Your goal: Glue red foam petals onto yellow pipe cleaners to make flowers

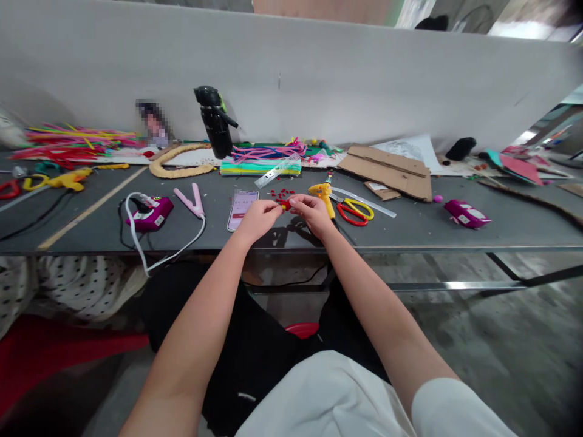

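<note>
A small red and yellow craft piece [285, 206] is pinched between my two hands over the table's front part; its exact shape is too small to make out. My left hand [260, 220] closes its fingertips on the left side of it. On the other side, the fingers of my right hand [313, 213] are closed on it too. Several small red bits [283, 193] lie just beyond my fingertips. A phone [240, 209] with a lit screen rests beside my left hand. Right by my right hand are a yellow glue gun [322, 193] and red-and-yellow-handled scissors [355, 211].
Bundled pipe cleaners [262, 165], a clear ruler [277, 171], a black bottle [215, 124] and cardboard [389, 170] line the back. At left are a pink hair straightener [194, 201] and a purple power strip [150, 213] with cords. Another purple block [467, 213] sits right.
</note>
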`<state>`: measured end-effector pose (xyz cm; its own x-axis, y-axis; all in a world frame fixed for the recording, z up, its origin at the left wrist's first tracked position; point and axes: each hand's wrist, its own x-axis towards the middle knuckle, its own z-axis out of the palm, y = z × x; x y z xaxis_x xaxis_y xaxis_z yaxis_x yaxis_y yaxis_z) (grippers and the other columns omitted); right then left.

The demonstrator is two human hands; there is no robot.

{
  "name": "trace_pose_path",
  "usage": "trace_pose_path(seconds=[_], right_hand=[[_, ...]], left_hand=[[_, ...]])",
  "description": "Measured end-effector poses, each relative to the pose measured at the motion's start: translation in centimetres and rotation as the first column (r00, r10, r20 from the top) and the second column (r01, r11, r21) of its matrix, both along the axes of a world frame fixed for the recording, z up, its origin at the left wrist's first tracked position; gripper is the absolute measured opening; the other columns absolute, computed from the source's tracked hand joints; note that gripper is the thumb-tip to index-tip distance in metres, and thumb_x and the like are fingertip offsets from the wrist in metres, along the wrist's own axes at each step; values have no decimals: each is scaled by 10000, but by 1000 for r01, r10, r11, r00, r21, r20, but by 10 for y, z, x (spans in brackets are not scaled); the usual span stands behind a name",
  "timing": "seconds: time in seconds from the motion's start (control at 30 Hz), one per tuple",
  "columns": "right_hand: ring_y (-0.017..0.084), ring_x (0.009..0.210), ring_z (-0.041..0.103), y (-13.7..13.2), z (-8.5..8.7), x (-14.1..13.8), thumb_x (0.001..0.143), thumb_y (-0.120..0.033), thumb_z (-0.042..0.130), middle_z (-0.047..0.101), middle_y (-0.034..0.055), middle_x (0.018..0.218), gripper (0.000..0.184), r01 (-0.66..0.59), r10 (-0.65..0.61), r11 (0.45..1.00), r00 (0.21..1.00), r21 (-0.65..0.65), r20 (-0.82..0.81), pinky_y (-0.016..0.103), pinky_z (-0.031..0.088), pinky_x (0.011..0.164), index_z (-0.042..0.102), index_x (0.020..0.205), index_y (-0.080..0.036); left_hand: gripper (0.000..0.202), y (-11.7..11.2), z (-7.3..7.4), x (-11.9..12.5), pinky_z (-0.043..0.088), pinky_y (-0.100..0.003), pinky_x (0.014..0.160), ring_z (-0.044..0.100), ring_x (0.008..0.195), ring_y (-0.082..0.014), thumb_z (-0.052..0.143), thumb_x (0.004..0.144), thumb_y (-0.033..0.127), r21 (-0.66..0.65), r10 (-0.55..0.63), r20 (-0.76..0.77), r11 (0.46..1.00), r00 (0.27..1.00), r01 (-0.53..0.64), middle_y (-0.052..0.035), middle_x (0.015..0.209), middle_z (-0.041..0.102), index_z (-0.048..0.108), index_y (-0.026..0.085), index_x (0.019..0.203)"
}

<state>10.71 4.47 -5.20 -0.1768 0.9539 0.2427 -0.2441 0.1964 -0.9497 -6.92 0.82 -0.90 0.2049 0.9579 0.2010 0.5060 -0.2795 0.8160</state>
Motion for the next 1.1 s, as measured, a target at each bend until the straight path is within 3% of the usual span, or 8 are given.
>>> trace_pose_path(seconds=[0.3,0.7,0.9,1.1], right_hand=[[131,770,580,-6,6,0,680,-488,806,683,29,929,314,6,-9,998,999,60,48,267,487,718,711,728,-193],[144,747,571,-8,5,1,740,-527,749,671,24,849,338,70,-91,985,987,157,134,289,489,734,687,788,-199],[168,844,614,-8,6,2,785,-493,729,676,33,864,297,72,-115,965,980,251,160,313,495,838,691,800,-199],[165,803,609,-8,6,1,768,-534,725,675,33,859,342,91,-137,968,972,236,189,309,504,786,681,815,-198]], left_hand=[[309,0,-1,2,245,-281,536,338,553,-116,564,824,411,51,11,10,999,1000,-11,22,561,434,614,170,638],[275,-3,1,2,291,-283,554,381,557,-122,564,823,377,62,13,-16,998,1000,-12,17,572,492,646,170,661],[274,-2,1,1,287,-288,562,397,576,-130,545,829,353,99,16,-85,995,996,-8,9,584,499,613,172,636],[277,-1,0,1,295,-295,579,424,590,-141,533,835,348,129,27,-145,992,989,-8,4,590,512,599,179,626]])
